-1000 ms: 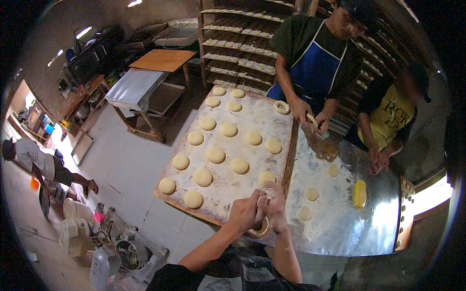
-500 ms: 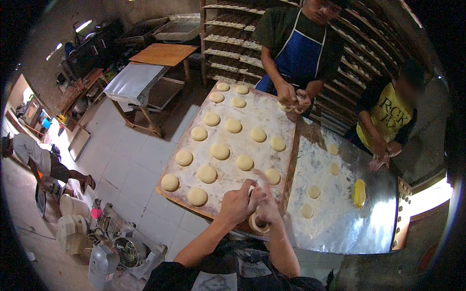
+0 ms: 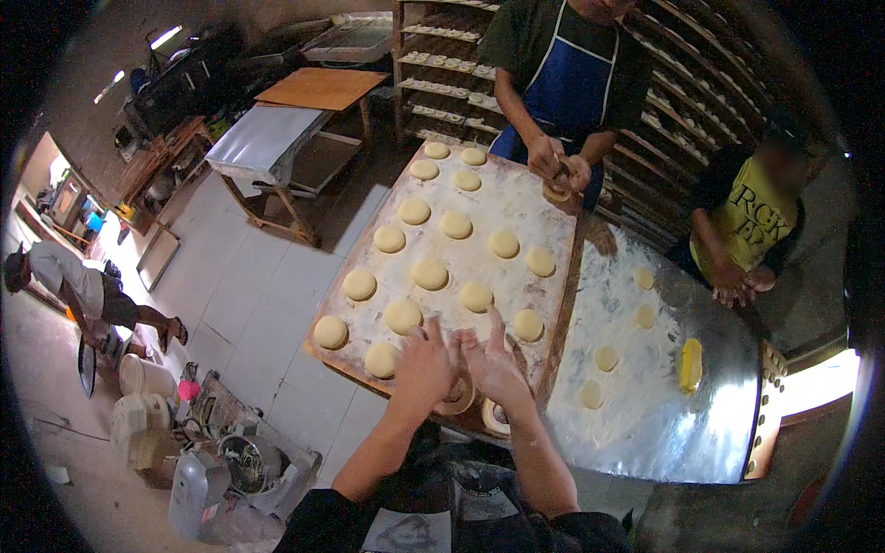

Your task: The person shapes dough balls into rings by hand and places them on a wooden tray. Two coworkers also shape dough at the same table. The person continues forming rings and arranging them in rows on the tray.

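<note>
Floured metal: the long grey metal worktable (image 3: 701, 433) fills the lower right of the frame, dusted white, carrying a few pale dough rounds (image 3: 606, 358) and a small yellow plastic scraper (image 3: 690, 365) near its right edge. Left of it, at frame centre, lies the large rectangular wooden board (image 3: 553, 323), also floured, with rows of pale flattened dough discs (image 3: 430, 274) laid well apart from one another. Behind, at the upper centre, a tall wooden rack (image 3: 442, 83) holds more dough pieces on its shelves. At the top centre a person in a blue apron (image 3: 572, 83) stands at the board's far end with both hands on a piece of dough; at the right a person in a yellow shirt (image 3: 751, 221) has both hands at the table edge.

Lower centre, at the board's near edge: left hand (image 3: 422, 364) and right hand (image 3: 493, 364) are pressed close together, fingers curled around a tan ring-shaped piece of dough (image 3: 458, 398) that hangs between them just above the board. Just beside it, to the right, a second dough ring (image 3: 495, 417) rests at the board's edge.
</note>
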